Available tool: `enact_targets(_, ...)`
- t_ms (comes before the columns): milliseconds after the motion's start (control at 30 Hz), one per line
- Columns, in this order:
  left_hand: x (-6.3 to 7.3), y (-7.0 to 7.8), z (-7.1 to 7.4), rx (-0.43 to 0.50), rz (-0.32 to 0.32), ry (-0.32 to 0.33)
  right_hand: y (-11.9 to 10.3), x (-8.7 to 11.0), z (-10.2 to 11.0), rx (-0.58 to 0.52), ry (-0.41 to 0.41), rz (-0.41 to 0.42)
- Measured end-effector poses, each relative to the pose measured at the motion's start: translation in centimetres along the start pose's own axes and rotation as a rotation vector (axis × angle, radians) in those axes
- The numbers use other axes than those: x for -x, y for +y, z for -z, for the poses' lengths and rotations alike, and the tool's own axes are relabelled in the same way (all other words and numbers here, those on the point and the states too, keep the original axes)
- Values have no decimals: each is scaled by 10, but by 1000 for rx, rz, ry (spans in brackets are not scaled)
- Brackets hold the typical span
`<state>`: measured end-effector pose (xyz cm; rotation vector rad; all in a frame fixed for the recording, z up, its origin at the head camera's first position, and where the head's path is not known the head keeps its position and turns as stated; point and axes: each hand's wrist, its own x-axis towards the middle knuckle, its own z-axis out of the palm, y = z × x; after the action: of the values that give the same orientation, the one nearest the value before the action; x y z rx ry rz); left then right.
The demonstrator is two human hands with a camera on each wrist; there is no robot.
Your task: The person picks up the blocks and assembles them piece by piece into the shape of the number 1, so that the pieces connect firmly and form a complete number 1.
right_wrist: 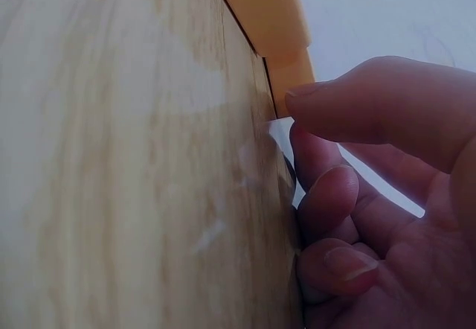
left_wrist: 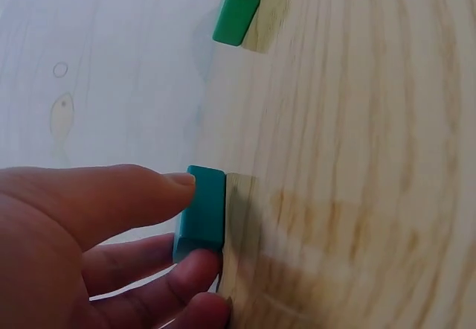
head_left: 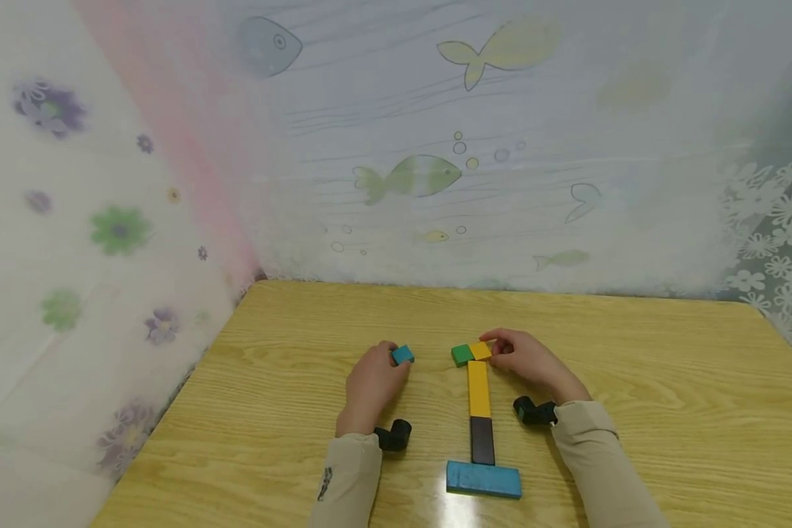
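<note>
Between thumb and fingers, my left hand (head_left: 372, 383) pinches a small blue block (head_left: 403, 354) (left_wrist: 206, 210) on the table, left of the other blocks. My right hand (head_left: 526, 361) pinches a small yellow block (head_left: 480, 350) (right_wrist: 285, 80) at its right end. Beside that block, on its left, lies a small green block (head_left: 462, 356) (left_wrist: 238, 10). Just below the pair, a long yellow block (head_left: 479, 389) runs toward me, followed end to end by a dark block (head_left: 482, 440). A wide blue block (head_left: 483, 480) lies crosswise at the near end.
The wood-grain table (head_left: 290, 396) meets a wall covering (head_left: 396, 249) printed with fish at its far edge. Another covering with flowers (head_left: 119, 231) stands along the left side. Black wrist cameras sit below both hands, close to the tabletop.
</note>
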<state>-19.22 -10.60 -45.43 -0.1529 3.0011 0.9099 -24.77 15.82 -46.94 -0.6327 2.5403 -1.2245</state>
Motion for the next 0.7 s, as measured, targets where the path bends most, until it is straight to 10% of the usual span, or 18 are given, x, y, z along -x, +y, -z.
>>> enact_targets(700,0,1,-5,-47,-59,-22,-1,1,0,6,11,12)
